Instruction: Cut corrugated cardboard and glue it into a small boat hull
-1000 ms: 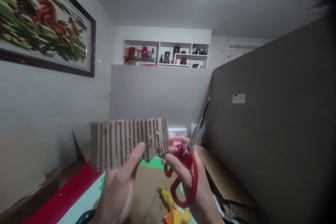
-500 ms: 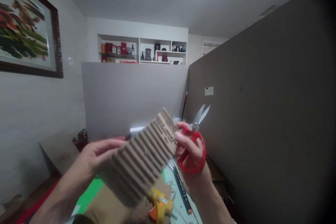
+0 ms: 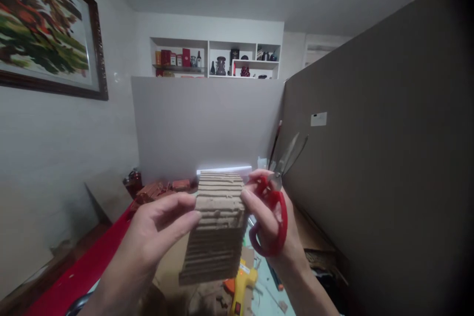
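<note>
A strip of corrugated cardboard (image 3: pixel 218 237) with exposed ridges is held up between both hands, bent across its middle. My left hand (image 3: pixel 159 232) pinches its left edge between thumb and fingers. At the opposite edge, the thumb and fingers of my right hand (image 3: pixel 274 222) grip the cardboard. Red-handled scissors (image 3: pixel 283 217) hang on that same hand, their blades apart and pointing up, away from the cardboard. Below the strip a yellow glue gun (image 3: pixel 244 281) lies on the table, partly hidden by the cardboard.
A dark marker (image 3: pixel 276 279) and small scraps lie on the pale green tabletop (image 3: pixel 262 301). Reddish-brown small structures (image 3: pixel 155 190) stand at the back left, by a red cloth (image 3: pixel 85 269). Grey partitions (image 3: pixel 211 123) enclose the back and right.
The cardboard has turned from a diagonal tilt to nearly straight ahead and now shows a bend. My left thumb has come onto its near face. The view has tipped slightly downward and left.
</note>
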`<state>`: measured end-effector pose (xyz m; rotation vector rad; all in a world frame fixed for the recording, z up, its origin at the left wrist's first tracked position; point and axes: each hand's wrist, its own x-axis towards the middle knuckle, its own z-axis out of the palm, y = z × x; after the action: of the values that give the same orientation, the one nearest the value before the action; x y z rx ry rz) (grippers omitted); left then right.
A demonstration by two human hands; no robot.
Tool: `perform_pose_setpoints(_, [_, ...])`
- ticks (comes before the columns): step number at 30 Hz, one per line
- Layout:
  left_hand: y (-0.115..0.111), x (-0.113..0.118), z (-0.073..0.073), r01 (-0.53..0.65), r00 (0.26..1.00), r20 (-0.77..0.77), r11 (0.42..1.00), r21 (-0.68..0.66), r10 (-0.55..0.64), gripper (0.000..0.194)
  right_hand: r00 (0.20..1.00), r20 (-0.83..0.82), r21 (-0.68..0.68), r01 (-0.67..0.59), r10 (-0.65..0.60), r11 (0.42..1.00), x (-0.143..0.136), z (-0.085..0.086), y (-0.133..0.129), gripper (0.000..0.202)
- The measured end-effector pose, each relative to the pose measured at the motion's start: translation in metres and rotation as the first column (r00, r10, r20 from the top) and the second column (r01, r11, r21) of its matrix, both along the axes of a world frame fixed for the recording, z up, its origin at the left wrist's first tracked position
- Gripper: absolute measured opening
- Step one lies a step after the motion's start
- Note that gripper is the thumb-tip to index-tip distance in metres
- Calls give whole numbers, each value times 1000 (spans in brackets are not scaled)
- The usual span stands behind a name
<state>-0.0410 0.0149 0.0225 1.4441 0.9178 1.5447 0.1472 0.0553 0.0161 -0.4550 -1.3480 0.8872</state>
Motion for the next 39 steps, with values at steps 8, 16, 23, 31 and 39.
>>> perform_pose_setpoints(8, [-13,12,0,-131,991,21,990,60,130,8,958,-117,-160,-280,264,947,-4,-11,13,21])
perform_pose_setpoints(16, [-14,1,4,-110,994,-5,993,-42,109,26,899,-4,-234,-427,438,874,-5,-20,11,22])
perform_pose_setpoints(23, [-16,5,3,-231,969,-85,972,33,233,28,1000,-15,-147,-6,4,989,-4,-1,5,31])
perform_pose_setpoints(31, [-14,20,-10,-420,829,-231,840,345,509,26,987,128,155,73,-94,985,-19,-9,-12,35])
perform_pose_setpoints(39, [-13,27,-16,-464,801,-217,808,364,558,25,979,168,263,71,-118,962,-22,-15,-11,43])
